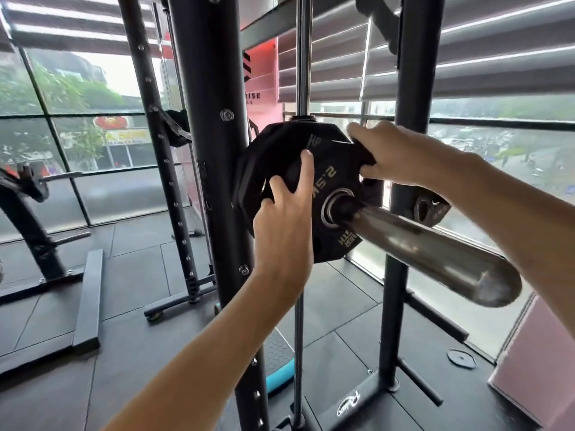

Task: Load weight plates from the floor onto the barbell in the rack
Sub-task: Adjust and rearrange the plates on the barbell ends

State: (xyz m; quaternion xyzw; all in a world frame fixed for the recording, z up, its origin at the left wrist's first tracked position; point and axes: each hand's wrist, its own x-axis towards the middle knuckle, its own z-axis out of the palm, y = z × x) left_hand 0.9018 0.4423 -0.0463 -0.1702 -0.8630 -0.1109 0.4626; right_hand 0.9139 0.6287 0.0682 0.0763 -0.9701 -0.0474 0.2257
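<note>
A black weight plate (329, 169) marked 2.5 sits on the barbell's steel sleeve (435, 253), which points toward me at the right. A larger black plate (273, 141) sits behind it on the same sleeve. My left hand (286, 216) presses on the front plate's left side, fingers mostly straight, some reaching into a grip slot. At the plate's upper right edge, my right hand (395, 154) grips the rim with curled fingers. The black rack upright (208, 150) stands just left of the plates.
A small dark plate (461, 358) lies on the rubber floor at the lower right, by the rack's base. Another small plate (431, 209) hangs on a peg of the right upright. A second rack with a bar stands at the left. Windows run behind.
</note>
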